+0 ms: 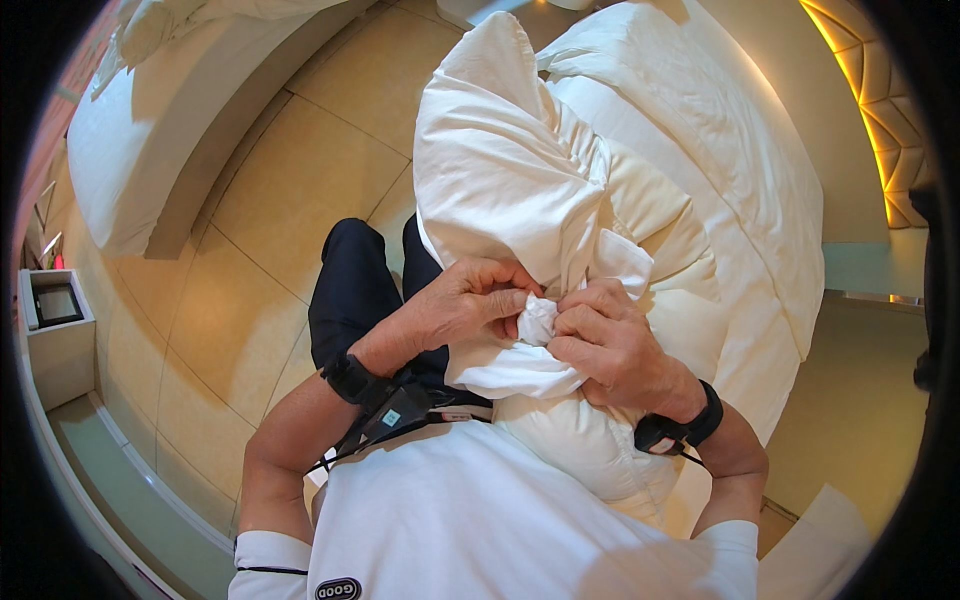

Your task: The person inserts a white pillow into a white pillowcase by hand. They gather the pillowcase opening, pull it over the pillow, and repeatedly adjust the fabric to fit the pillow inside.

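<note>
A bunched knot of white cloth sits between my two hands in front of my waist. My left hand pinches it from the left with thumb and fingers. From the other side, the curled fingers of my right hand grip the cloth around it. Gathered folds of a white fabric cover rise away from my hands toward the far side. A cream padded duvet bulges under and beside the cloth, against my shirt. What lies inside the knot is hidden.
On the right stands a bed with white bedding. Another white mattress lies at the left, across a tiled floor. A white cabinet is at the far left. A lit padded wall panel runs along the right.
</note>
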### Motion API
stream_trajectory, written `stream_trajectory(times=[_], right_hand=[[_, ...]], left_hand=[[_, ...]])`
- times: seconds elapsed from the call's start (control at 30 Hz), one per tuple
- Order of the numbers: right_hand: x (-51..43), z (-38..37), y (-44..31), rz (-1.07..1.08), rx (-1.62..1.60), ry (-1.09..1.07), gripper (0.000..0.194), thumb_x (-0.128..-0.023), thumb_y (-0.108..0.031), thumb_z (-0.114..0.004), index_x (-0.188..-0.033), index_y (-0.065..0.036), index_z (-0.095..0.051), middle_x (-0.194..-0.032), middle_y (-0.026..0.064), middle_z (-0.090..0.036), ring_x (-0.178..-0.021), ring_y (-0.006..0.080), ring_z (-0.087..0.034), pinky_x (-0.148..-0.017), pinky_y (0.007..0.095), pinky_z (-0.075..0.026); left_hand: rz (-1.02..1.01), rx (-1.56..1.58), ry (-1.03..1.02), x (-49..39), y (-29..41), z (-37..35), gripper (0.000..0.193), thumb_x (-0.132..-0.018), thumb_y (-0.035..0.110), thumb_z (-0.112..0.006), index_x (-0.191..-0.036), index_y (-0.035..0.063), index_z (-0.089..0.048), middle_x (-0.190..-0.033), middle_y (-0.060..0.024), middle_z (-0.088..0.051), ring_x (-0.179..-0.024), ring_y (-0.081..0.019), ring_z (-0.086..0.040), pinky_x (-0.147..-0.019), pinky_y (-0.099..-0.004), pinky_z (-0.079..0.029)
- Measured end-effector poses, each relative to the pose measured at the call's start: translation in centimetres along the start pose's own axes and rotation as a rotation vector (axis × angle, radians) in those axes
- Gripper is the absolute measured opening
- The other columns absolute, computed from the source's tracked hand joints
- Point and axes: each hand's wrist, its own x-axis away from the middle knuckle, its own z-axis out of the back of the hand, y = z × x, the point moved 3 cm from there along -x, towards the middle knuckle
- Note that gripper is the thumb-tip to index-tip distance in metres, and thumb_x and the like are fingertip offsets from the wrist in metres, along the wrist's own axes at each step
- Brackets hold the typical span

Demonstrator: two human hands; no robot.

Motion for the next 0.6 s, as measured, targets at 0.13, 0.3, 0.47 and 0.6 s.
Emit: stream_trajectory(times=[0.13,0.3,0.47,0.6], right_hand=[[0.0,0.1,-0.1,0.025,-0.016,0.026,0.034,-0.054,-0.004,-0.073,-0.087,-0.004,-0.064,-0.095,0.0063,-0.062,-0.099,0.0274,-0.06,-0.087,0.0432,-0.046],[0.1,0.1,-0.2,0.037,-0.036,0.056,0.033,-0.057,-0.004,-0.073,-0.088,-0.003,-0.064,-0.098,0.0064,-0.063,-0.099,0.0269,-0.062,-0.087,0.0427,-0.046],[0.3,0.2,-0.3,0.016,0.008,0.034,0.031,-0.059,-0.005,-0.073,-0.089,-0.004,-0.064,-0.099,0.0068,-0.063,-0.1,0.0266,-0.061,-0.087,0.0415,-0.044],[0.1,0.3,-0.7,-0.042,0.062,0.02,0.029,-0.059,-0.005,-0.072,-0.086,-0.004,-0.062,-0.092,0.0063,-0.06,-0.098,0.0264,-0.06,-0.085,0.0415,-0.042]], left_hand=[[-0.062,-0.082,-0.027,0.0,-0.4,0.0,0.02,-0.101,0.001,-0.059,-0.119,-0.0031,-0.067,-0.105,-0.0042,-0.07,-0.098,-0.0133,-0.066,-0.085,-0.0259,-0.056],[-0.272,-0.414,-0.104,-0.8,-1.0,0.5,0.02,-0.086,-0.008,-0.061,-0.104,-0.0047,-0.07,-0.098,-0.0111,-0.07,-0.089,-0.0178,-0.065,-0.081,-0.0297,-0.053],[-0.258,-0.513,-0.145,-0.9,-0.7,-0.3,0.024,-0.082,-0.01,-0.062,-0.103,-0.0045,-0.07,-0.094,-0.0125,-0.072,-0.09,-0.0195,-0.066,-0.08,-0.0313,-0.052],[-0.331,-0.566,-0.01,-0.1,-0.9,-0.4,0.028,-0.08,-0.011,-0.061,-0.105,-0.0024,-0.07,-0.094,-0.013,-0.072,-0.086,-0.0208,-0.067,-0.078,-0.031,-0.053]])
